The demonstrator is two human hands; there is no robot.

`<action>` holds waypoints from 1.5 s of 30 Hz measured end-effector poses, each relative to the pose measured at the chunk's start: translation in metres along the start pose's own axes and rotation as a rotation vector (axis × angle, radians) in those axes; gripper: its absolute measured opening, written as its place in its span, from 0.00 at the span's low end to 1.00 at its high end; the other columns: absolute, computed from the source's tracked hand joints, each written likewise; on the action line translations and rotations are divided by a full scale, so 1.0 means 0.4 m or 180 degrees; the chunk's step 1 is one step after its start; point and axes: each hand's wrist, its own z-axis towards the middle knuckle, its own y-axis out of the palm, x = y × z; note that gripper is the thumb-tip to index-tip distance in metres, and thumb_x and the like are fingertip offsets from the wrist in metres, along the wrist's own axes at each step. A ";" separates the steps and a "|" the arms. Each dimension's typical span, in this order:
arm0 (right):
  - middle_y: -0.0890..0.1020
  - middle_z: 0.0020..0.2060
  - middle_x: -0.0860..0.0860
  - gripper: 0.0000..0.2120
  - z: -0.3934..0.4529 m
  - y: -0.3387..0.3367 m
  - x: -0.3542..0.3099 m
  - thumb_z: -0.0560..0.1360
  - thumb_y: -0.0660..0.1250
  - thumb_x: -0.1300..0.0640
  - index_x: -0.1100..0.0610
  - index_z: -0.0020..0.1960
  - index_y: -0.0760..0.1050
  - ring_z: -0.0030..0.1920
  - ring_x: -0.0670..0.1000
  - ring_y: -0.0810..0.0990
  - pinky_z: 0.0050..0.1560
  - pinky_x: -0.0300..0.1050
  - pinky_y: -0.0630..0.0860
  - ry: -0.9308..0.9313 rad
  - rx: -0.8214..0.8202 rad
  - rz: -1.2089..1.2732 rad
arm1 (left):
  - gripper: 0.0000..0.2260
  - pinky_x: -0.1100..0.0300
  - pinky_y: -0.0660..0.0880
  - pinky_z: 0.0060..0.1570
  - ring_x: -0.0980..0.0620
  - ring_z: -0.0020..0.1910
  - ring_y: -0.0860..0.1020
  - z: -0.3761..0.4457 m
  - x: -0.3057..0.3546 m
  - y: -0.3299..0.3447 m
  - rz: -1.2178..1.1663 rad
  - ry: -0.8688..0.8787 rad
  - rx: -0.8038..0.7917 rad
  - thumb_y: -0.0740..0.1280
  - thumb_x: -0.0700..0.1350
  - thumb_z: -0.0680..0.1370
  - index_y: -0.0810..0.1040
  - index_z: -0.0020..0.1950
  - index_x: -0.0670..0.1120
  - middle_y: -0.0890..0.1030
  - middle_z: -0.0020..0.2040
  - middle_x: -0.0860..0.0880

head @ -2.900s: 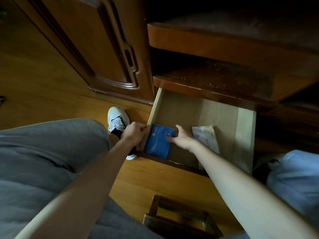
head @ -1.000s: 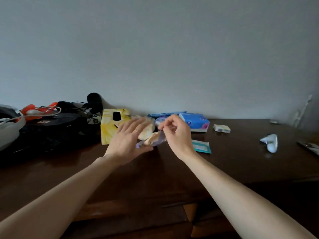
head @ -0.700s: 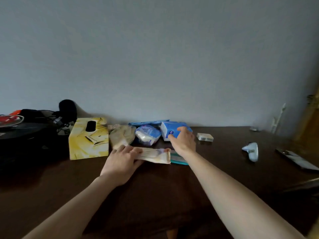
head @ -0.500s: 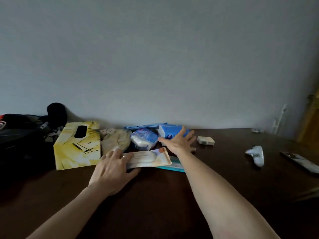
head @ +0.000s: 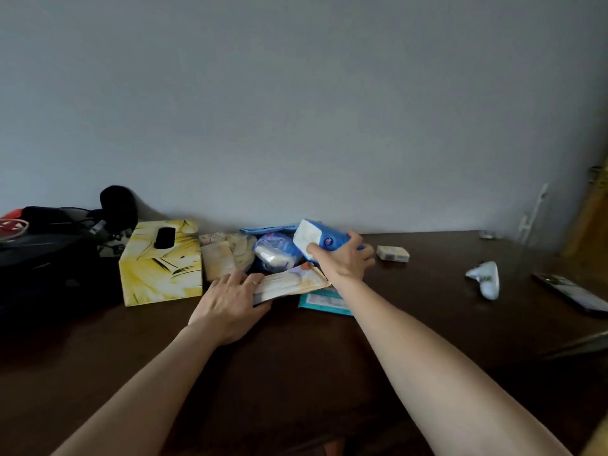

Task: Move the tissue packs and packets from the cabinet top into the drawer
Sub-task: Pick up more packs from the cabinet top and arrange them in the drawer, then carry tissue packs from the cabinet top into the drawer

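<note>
My right hand (head: pixel 345 258) grips a blue tissue pack (head: pixel 316 236) and holds it tilted just above the dark cabinet top (head: pixel 296 373). My left hand (head: pixel 230 301) holds a flat beige wipes packet (head: pixel 291 284) by its left end. Behind them lie a clear-blue tissue pack (head: pixel 274 251), a beige pack (head: pixel 218 260) and a flat blue packet (head: pixel 260 229) against the wall. A teal packet (head: pixel 324 301) lies partly under my right forearm. The drawer is out of view.
A yellow tissue box (head: pixel 161 263) stands left of the packs, with black bags and cables (head: pixel 49 258) beyond it. To the right lie a small white box (head: pixel 393 253), a white device (head: pixel 485 279) and a phone (head: pixel 572 292).
My right hand, which lay flat on the blue tissue pack, has closed round it and lifted it. My left hand keeps the beige packet, which has risen slightly.
</note>
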 end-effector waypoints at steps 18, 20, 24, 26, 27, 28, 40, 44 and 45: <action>0.63 0.68 0.56 0.47 -0.804 -0.267 0.114 0.63 0.77 0.39 0.54 0.74 0.63 0.72 0.57 0.67 0.71 0.57 0.69 -0.2348 -0.0509 0.1756 | 0.05 0.59 0.72 0.38 0.61 0.37 0.76 -0.729 0.089 -0.150 -0.2632 -0.0715 0.2012 0.61 0.53 0.82 0.74 0.49 0.62 0.79 0.39 0.61; 0.64 0.68 0.59 0.50 -0.910 -0.246 0.221 0.62 0.78 0.38 0.59 0.75 0.63 0.72 0.61 0.67 0.70 0.59 0.69 -0.2764 -0.0531 0.1780 | 0.07 0.64 0.74 0.44 0.63 0.44 0.78 -0.870 0.076 -0.070 -0.2511 -0.0655 0.2050 0.62 0.52 0.82 0.75 0.58 0.62 0.80 0.46 0.63; 0.62 0.71 0.58 0.53 -1.110 -0.181 0.487 0.57 0.79 0.40 0.54 0.76 0.61 0.72 0.59 0.67 0.68 0.54 0.71 -0.2448 -0.1263 0.1074 | 0.17 0.59 0.75 0.55 0.55 0.60 0.80 -1.117 0.030 0.162 -0.2102 -0.1005 0.1079 0.63 0.52 0.80 0.73 0.69 0.56 0.81 0.62 0.57; 0.66 0.68 0.55 0.50 -1.161 -0.145 0.593 0.57 0.77 0.35 0.51 0.74 0.63 0.69 0.56 0.69 0.66 0.55 0.72 -0.2030 -0.1752 0.0167 | 0.11 0.54 0.77 0.46 0.43 0.53 0.83 -1.184 -0.010 0.275 -0.1454 -0.1381 0.0251 0.62 0.53 0.82 0.76 0.62 0.52 0.85 0.55 0.47; 0.68 0.66 0.53 0.49 -1.176 -0.123 0.639 0.57 0.75 0.32 0.50 0.72 0.64 0.67 0.56 0.70 0.66 0.56 0.71 -0.1707 -0.1977 -0.0319 | 0.11 0.52 0.79 0.45 0.42 0.49 0.84 -1.206 -0.023 0.320 -0.1231 -0.1567 -0.0318 0.60 0.54 0.84 0.77 0.59 0.50 0.86 0.50 0.46; 0.69 0.65 0.52 0.47 -1.188 -0.102 0.680 0.57 0.72 0.30 0.49 0.71 0.65 0.66 0.56 0.70 0.66 0.55 0.71 -0.1316 -0.2193 -0.0700 | 0.14 0.51 0.81 0.44 0.46 0.45 0.84 -1.224 -0.033 0.360 -0.1086 -0.1676 -0.0855 0.58 0.56 0.85 0.77 0.59 0.49 0.85 0.47 0.47; 0.74 0.58 0.46 0.29 -1.205 0.057 0.822 0.73 0.68 0.33 0.48 0.66 0.71 0.59 0.50 0.75 0.51 0.45 0.71 0.0138 -0.2616 -0.1076 | 0.09 0.52 0.79 0.49 0.50 0.46 0.80 -1.210 -0.078 0.555 -0.1127 -0.2480 -0.1375 0.61 0.54 0.83 0.77 0.52 0.51 0.82 0.52 0.48; 0.84 0.43 0.40 0.03 -1.115 -0.003 0.750 0.76 0.69 0.47 0.44 0.49 0.81 0.47 0.44 0.83 0.42 0.39 0.76 -0.0459 -0.2202 -0.0787 | 0.08 0.53 0.81 0.49 0.50 0.48 0.83 -1.119 -0.057 0.445 -0.1040 -0.1826 -0.1109 0.63 0.50 0.81 0.80 0.57 0.58 0.84 0.53 0.52; 0.85 0.42 0.40 0.03 -1.083 -0.020 0.717 0.75 0.70 0.49 0.45 0.48 0.82 0.44 0.44 0.83 0.44 0.42 0.78 -0.0503 -0.1940 -0.0654 | 0.10 0.54 0.81 0.48 0.49 0.48 0.83 -1.080 -0.046 0.402 -0.0961 -0.1583 -0.1002 0.64 0.50 0.81 0.80 0.59 0.59 0.85 0.53 0.53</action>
